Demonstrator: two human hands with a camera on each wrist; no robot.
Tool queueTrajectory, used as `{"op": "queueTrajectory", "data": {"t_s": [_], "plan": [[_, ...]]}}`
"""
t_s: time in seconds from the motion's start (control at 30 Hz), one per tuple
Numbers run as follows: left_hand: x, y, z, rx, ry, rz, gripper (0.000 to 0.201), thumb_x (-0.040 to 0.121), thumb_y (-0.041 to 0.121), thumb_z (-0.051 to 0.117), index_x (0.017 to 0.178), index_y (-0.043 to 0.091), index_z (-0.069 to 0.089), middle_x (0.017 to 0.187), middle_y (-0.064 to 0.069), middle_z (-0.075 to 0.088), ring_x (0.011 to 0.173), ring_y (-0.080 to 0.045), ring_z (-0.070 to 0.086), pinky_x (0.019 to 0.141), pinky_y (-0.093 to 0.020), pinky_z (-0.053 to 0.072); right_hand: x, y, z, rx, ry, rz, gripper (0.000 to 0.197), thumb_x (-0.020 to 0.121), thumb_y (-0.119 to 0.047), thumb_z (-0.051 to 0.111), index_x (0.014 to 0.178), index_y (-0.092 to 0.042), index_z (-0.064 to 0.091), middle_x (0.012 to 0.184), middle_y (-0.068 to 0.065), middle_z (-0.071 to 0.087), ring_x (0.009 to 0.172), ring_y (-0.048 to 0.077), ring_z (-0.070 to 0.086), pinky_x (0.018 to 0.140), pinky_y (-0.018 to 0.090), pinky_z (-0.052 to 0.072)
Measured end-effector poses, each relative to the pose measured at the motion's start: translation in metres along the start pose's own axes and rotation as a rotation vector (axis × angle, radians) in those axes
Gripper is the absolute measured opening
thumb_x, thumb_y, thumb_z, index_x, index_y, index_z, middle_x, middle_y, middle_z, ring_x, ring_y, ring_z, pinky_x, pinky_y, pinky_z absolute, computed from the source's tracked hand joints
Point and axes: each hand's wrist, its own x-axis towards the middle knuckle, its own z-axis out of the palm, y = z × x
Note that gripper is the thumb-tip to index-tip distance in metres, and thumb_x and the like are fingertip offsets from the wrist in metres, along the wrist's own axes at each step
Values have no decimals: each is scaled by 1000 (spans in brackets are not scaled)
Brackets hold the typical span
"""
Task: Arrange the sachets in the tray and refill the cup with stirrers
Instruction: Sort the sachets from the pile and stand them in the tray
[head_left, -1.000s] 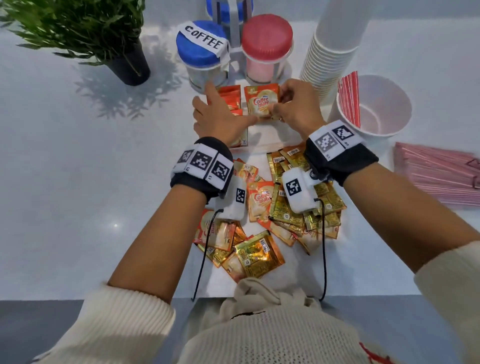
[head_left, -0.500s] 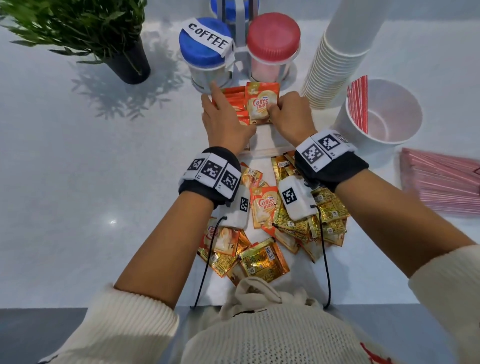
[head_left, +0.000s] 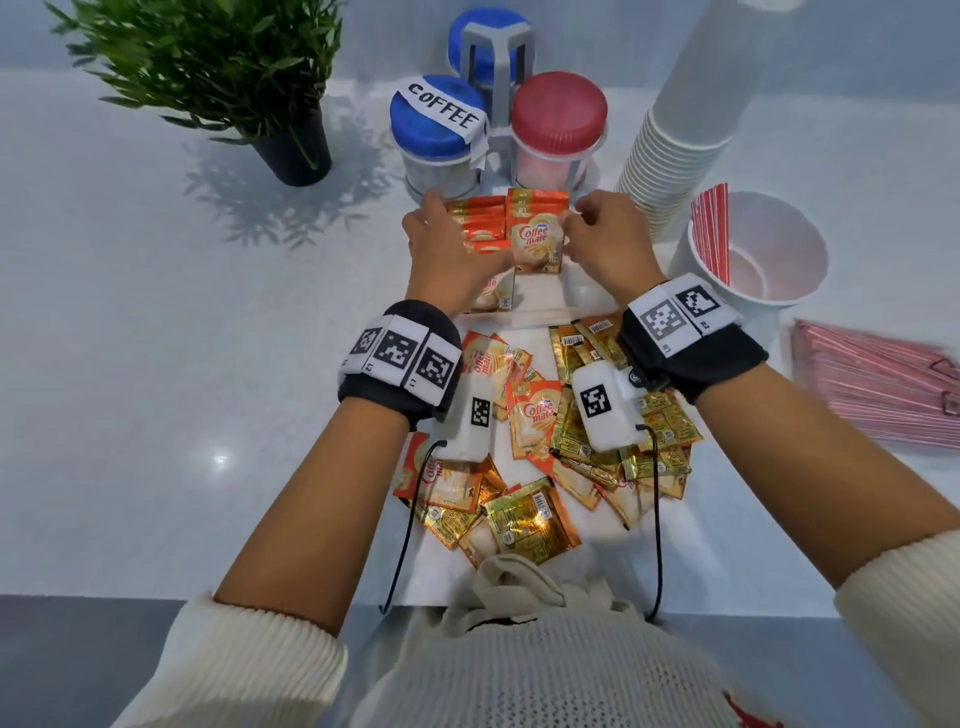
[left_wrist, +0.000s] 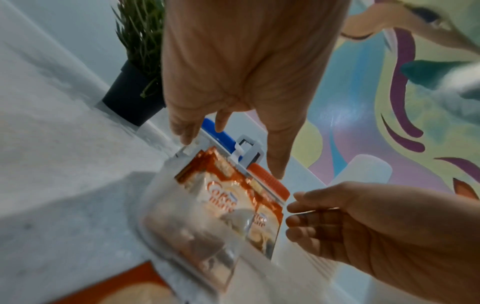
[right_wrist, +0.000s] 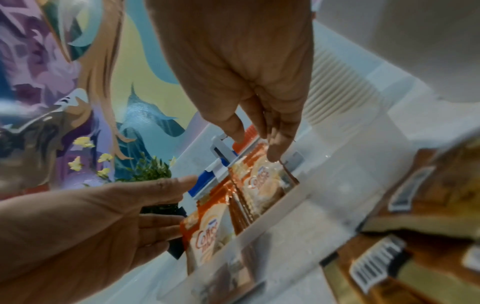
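Observation:
A clear plastic tray (head_left: 550, 304) sits in front of the jars. A row of orange Coffee-mate sachets (head_left: 535, 234) stands upright in it. My left hand (head_left: 441, 228) lies flat along the row's left side, fingers straight against the sachets (right_wrist: 205, 230). My right hand (head_left: 582, 218) is at the front sachet's upper right edge, with fingertips (right_wrist: 275, 154) touching its top (left_wrist: 233, 201). Loose orange and gold sachets (head_left: 550, 447) lie heaped under my wrists. A white cup (head_left: 779, 296) on the right holds a few red stirrers (head_left: 711, 234).
A bundle of pink-wrapped stirrers (head_left: 878, 384) lies at the far right. A tall stack of paper cups (head_left: 675, 156) stands behind the cup. Blue-lidded and red-lidded jars (head_left: 558, 114) in a grey carrier sit just behind the tray. A potted plant (head_left: 291, 145) is back left.
The front sachet has been stood up against the row in the tray. My right hand's pinch on it has loosened to fingertips at its edge. My left hand stays against the row.

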Motion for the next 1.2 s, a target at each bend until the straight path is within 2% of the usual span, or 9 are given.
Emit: {"op": "queueTrajectory", "data": {"t_s": [0.17,0.3,0.43,0.57,0.73,0.87,0.93,1.03,1.2], "plan": [[-11,-6,-24,-9,73,-43,58,85,20,63,132,11,31,140,-13,29,127,-22,36,90,-19,30,-32,-20,-1,9,-62,-193,16,89,-14,56,97,-3,65,89,4,62,81,15,56,73,24,44],[-22,-21,-35,76,61,-141,23,88,18,55,106,12,42,124,-13,49,119,-25,45,91,-26,37,-57,-23,16,-240,-325,-279,16,85,-10,58,85,2,68,87,14,67,75,17,57,63,22,39],[-32,-35,-32,222,-124,-262,32,87,15,52,111,-5,56,112,-19,63,108,-31,58,92,-36,46,-73,-15,34,-465,-418,-122,30,77,-29,70,71,-12,46,83,10,50,83,26,50,57,27,34],[-43,-38,-26,286,-240,-270,30,88,15,52,111,-3,59,114,-20,62,105,-31,60,85,-33,47,-83,-14,39,-511,-390,-132,41,74,-32,74,100,-7,53,106,16,59,98,34,58,69,32,39],[-51,-37,-23,322,-295,-218,21,88,14,52,102,1,62,109,-13,61,101,-27,57,79,-31,42,-85,-12,38,-430,-389,-115,33,74,-26,74,86,-13,46,100,15,60,95,33,57,64,31,34],[-54,-32,-28,161,-218,-178,19,90,19,54,73,12,56,77,-2,54,81,-17,48,62,-23,36,-83,-15,27,-155,-298,-121,11,80,-8,63,80,-11,52,84,9,55,82,26,56,68,31,42],[-55,-29,-30,40,-193,-143,20,91,25,56,76,11,56,75,0,53,75,-14,47,58,-21,35,-80,-19,19,60,-255,-83,14,83,-5,62,76,-10,52,76,10,58,65,18,57,65,30,48],[-57,-22,-34,-199,-161,-96,20,89,18,60,102,3,61,92,-8,61,84,-19,55,68,-26,45,-80,-25,9,355,-298,-49,22,89,1,55,72,-13,52,64,9,59,43,4,58,53,21,52],[-60,-20,-40,-530,-9,-63,8,88,3,57,85,11,58,95,-14,64,91,-29,62,86,-43,52,-85,-27,11,230,-326,-38,12,83,1,62,73,-5,59,68,11,62,46,4,61,54,25,55]]}}
